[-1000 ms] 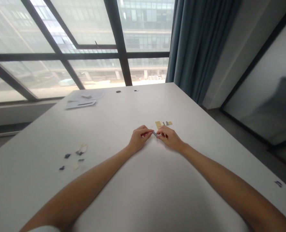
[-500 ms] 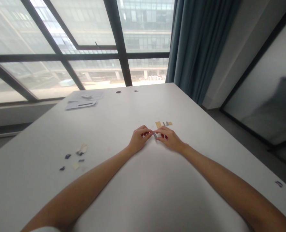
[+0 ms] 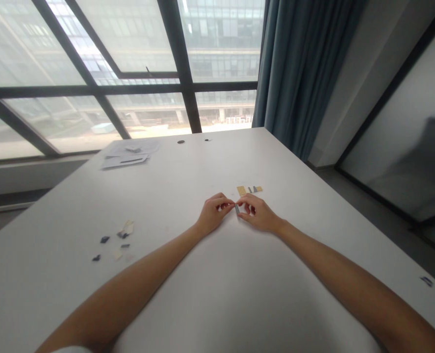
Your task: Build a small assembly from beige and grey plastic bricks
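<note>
A small grey strip [image 3: 237, 210] is held between my two hands just above the white table [image 3: 188, 284]. My right hand [image 3: 257, 212] grips it by its two ends, thumb at the near end and index finger at the far end. The fingertips of my left hand [image 3: 215, 211] are pinched together at the strip's far end, touching it or something tiny on it. Just beyond my right hand lie a yellow sheet piece [image 3: 241, 190], short grey strips [image 3: 252, 189] and a smaller yellow piece [image 3: 259, 189].
On the left lie dark scraps [image 3: 104, 239] and cream-coloured paper scraps [image 3: 129, 227]. Papers [image 3: 125, 161] rest at the far left, and a round dark disc [image 3: 181, 141] sits near the far edge. A small dark item [image 3: 426, 281] lies by the right edge.
The strip has turned slightly more upright in my fingers. Both hands stay at nearly the same place, and the view has shifted a little.
</note>
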Demonstrator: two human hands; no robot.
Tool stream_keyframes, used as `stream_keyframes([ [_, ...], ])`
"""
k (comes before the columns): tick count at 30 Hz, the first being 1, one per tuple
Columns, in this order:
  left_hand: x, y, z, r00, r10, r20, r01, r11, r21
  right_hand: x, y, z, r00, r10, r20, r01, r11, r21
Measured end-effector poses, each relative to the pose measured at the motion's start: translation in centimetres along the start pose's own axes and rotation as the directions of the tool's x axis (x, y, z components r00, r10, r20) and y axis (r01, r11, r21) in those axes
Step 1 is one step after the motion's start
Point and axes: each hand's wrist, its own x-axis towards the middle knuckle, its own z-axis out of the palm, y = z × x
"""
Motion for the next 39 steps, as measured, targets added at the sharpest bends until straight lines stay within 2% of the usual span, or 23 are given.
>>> stream_keyframes([
  [12,0.03,-0.18,0.05,1.0,-0.002,0.02,0.002,1.0,0.002,-0.05,0.09,0.06,0.999,-0.032,-0.014,0.031,0.997,-0.065],
  [29,0.09,0.27,-0.05,1.0,-0.006,0.022,0.006,1.0,0.0,-0.04,0.17,0.04,0.999,-0.018,-0.043,0.014,0.996,-0.091],
  [39,0.07,0.17,-0.03,1.0,0.003,0.013,-0.003,1.0,0.0,0.17,0.62,-0.36,0.989,-0.028,-0.145,0.012,0.994,-0.113],
])
